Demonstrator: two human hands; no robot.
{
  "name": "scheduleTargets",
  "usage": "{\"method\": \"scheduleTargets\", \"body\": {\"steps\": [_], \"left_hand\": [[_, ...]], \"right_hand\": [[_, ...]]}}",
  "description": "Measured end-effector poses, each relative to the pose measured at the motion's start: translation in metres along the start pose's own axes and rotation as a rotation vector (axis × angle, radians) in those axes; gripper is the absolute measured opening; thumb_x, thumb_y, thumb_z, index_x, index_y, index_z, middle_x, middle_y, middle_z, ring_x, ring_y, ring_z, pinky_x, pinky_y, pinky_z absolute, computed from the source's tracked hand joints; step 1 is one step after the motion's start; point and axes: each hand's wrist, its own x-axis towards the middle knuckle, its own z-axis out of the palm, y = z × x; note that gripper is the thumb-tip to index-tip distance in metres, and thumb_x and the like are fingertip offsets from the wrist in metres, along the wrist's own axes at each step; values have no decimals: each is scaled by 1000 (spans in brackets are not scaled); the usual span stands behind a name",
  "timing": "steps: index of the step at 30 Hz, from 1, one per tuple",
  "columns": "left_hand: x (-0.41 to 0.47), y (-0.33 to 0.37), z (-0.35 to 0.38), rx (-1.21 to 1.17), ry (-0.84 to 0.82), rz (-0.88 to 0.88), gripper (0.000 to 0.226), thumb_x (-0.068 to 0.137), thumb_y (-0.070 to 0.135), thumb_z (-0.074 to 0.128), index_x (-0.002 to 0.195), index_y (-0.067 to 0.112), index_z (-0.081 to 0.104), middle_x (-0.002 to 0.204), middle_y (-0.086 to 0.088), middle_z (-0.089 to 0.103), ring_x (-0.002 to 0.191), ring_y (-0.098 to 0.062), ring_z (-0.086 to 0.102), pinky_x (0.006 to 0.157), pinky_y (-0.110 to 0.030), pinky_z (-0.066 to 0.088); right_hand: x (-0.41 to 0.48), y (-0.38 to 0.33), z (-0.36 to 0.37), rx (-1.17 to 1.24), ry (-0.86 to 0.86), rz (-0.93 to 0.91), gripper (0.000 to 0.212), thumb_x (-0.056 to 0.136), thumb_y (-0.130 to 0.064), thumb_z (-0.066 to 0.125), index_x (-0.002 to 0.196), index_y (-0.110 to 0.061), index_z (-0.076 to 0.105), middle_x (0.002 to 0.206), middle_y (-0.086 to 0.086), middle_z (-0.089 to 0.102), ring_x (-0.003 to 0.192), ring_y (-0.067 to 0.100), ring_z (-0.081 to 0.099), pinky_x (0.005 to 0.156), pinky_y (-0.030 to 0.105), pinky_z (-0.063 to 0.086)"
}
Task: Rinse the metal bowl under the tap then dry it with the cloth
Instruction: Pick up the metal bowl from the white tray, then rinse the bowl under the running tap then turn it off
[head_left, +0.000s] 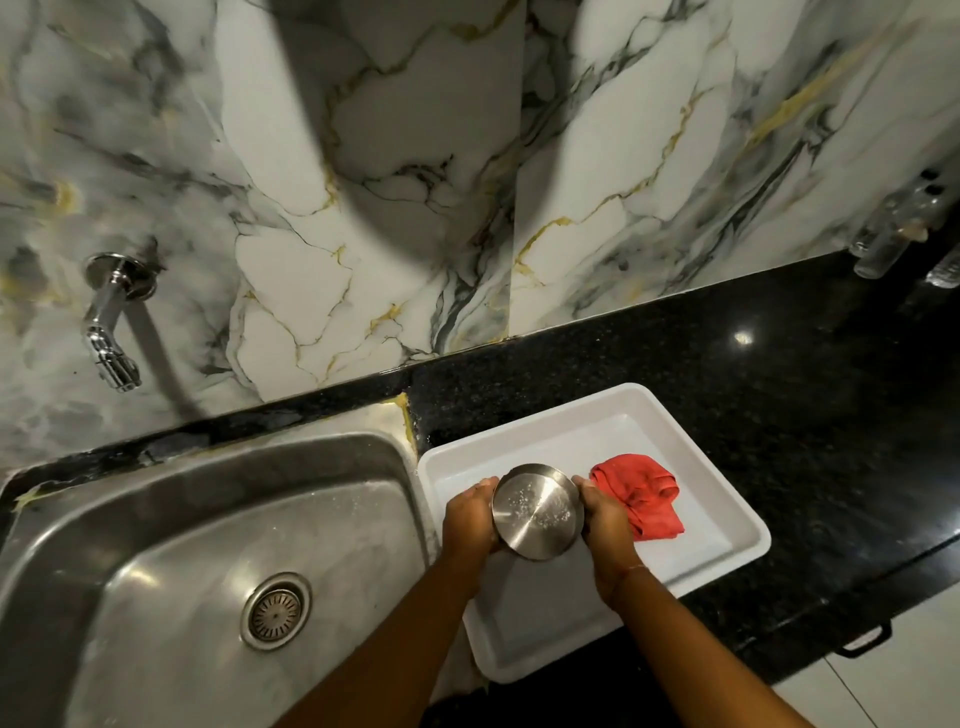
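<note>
- The person holds the metal bowl (537, 512) between both hands above the white tray (717, 483), its open side tilted toward the camera, with pale specks showing inside
- The left hand (470, 522) grasps the bowl's left rim, fingers curled round it
- The right hand (605, 522) grasps the right rim in the same way
- The red cloth (641, 493) lies crumpled in the tray, just beside the right hand
- The tray sits on the black counter (779, 364), right of the steel sink (208, 545)
- The tap (109, 322) juts from the marble wall (363, 156) above the sink, well apart from the bowl
</note>
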Motion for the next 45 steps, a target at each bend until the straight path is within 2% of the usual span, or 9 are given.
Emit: {"method": "scheduleTargets", "body": {"steps": [6,7,8,14,23,29,34,38,45], "left_hand": [[-8,26,-32,45,-67,125,25,98,21,59,118,19,74,117,-9,75,110,-31,68,61,-38,64],[-11,32,-40,46,-60,154,27,99,19,58,122,17,71,119,-10,73,109,-31,68,59,-37,64],[-15,40,-49,53,-60,177,28,99,18,58,124,15,70,119,-11,73,107,-30,69,59,-36,65],[-38,78,-105,29,-51,243,23,100,16,57,117,19,72,95,-1,75,80,-13,70,59,-36,65],[-55,96,-184,-62,42,269,21,99,16,57,110,23,73,94,3,78,82,-13,74,63,-39,65],[-49,104,-245,51,157,373,20,97,12,61,112,12,76,91,1,78,76,-4,72,61,-16,55],[-40,117,-299,259,196,390,22,93,8,66,88,21,82,97,-8,81,93,-19,76,83,-23,60],[-25,140,-333,369,184,305,17,93,10,64,92,8,81,104,-20,79,103,-33,73,97,-42,57],[3,208,-362,542,610,502,60,82,51,73,128,14,67,121,-9,75,109,-25,70,99,-47,55]], "right_hand": [[-18,-35,18,-86,-75,-105,29,76,-26,56,83,1,65,81,16,58,87,17,37,75,43,39],[-23,-42,23,-94,-76,-138,37,81,-21,56,94,12,66,89,24,68,86,37,63,80,50,47],[-27,-48,29,-94,-74,-165,36,87,-14,56,107,13,65,102,32,71,115,51,53,90,58,50],[-45,-62,70,11,-95,-194,27,94,4,59,119,-1,69,101,11,76,91,19,73,88,25,60],[-77,-38,163,310,-296,88,27,100,-26,56,112,-9,72,112,14,75,94,20,71,85,37,55],[-107,-16,236,369,-565,413,56,88,-52,61,125,-10,66,118,20,73,110,32,65,91,49,53],[-100,6,281,366,-700,417,117,34,-19,106,134,-13,45,119,-9,68,104,-7,66,85,10,55],[-82,20,316,487,-753,692,75,80,-55,67,140,-12,52,143,25,54,132,43,49,99,62,48],[-47,35,383,579,-801,818,84,78,-71,56,139,-13,56,139,27,58,131,46,48,108,60,38]]}}
